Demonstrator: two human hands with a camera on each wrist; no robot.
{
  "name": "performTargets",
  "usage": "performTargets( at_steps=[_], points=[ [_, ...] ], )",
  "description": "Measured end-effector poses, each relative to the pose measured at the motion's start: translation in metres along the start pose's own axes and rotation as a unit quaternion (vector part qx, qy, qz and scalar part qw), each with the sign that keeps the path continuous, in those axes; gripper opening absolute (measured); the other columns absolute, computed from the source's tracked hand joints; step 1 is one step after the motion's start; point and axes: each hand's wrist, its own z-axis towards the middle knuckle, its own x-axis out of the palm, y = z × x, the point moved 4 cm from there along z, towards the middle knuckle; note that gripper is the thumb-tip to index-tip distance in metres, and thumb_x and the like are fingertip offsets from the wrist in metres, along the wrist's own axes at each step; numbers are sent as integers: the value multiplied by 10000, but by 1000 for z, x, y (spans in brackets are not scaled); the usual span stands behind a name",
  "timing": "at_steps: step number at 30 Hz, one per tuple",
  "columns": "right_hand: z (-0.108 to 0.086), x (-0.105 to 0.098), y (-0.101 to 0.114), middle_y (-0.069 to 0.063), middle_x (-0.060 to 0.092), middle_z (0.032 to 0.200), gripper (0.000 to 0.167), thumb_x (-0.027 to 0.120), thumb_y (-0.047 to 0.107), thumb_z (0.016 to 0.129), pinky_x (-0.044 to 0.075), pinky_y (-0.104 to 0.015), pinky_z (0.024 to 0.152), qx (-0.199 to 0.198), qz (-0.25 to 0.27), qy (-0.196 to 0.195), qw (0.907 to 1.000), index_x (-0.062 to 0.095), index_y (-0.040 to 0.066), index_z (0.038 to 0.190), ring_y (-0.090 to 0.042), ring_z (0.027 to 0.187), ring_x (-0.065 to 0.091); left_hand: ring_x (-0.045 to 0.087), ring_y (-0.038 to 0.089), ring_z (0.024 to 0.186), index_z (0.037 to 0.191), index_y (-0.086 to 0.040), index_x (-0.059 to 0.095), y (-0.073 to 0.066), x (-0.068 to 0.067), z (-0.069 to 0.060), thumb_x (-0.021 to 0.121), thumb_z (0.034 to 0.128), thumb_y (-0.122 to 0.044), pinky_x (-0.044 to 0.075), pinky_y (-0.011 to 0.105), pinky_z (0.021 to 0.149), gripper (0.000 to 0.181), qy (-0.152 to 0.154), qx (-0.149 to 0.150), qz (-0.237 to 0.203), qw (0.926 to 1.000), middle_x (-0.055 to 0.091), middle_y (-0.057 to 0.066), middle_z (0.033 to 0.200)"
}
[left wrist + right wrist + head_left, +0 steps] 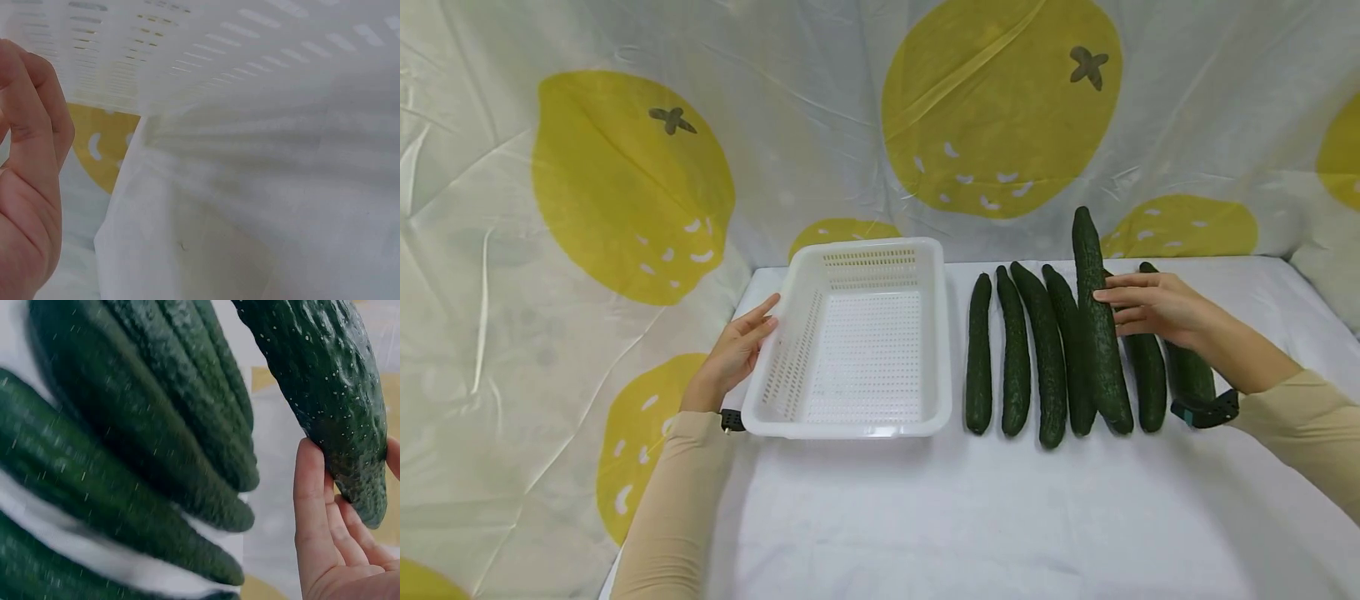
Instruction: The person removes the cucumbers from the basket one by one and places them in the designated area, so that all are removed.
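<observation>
A white plastic basket (942, 350) with slotted walls stands left of the row of cucumbers. My left hand (730, 354) grips its left rim, thumb on the near side of the fingers. From the left wrist, the basket's perforated underside (256, 44) shows above the tablecloth, beside my left hand (31, 181). My right hand (1161, 308) holds a long dark green cucumber (1097, 346), its far end raised over the others. In the right wrist view the fingers and thumb of my right hand (340, 556) pinch the tapered end of that cucumber (331, 394).
Several more cucumbers lie side by side on the white tablecloth (970, 517), such as the leftmost one (978, 354) close to the basket and one (1191, 375) partly under my right wrist. Behind the table hangs a lemon-print curtain (805, 125).
</observation>
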Motion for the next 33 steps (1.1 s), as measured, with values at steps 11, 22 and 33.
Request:
performTargets(
  at_steps=[11,22,33],
  points=[
    [-10,-43,-13,217,634,1051,236,544,126,1037,583,-333,776,-154,11,10,9999,586,357,1063,-93,921,669,687,135,930,1583,-119,277,1,-1,1,505,1049,-82,573,229,726,582,22,7,-34,10000,620,43,1181],
    [-20,-77,-25,233,629,1054,322,531,143,1040,587,-331,758,-102,-419,-38,9991,640,441,987,-96,903,659,690,150,954,1579,-143,301,2,-2,1,515,1046,-91,576,245,742,577,-43,-35,-14,10000,623,46,1204],
    [-27,-105,-41,334,538,1010,189,542,180,1044,591,-356,762,82,-956,-288,9950,611,260,1201,-67,880,667,685,145,955,1577,-134,304,1,-1,2,509,1047,-85,573,234,739,571,-16,-18,-27,10000,620,52,1201]
  ],
)
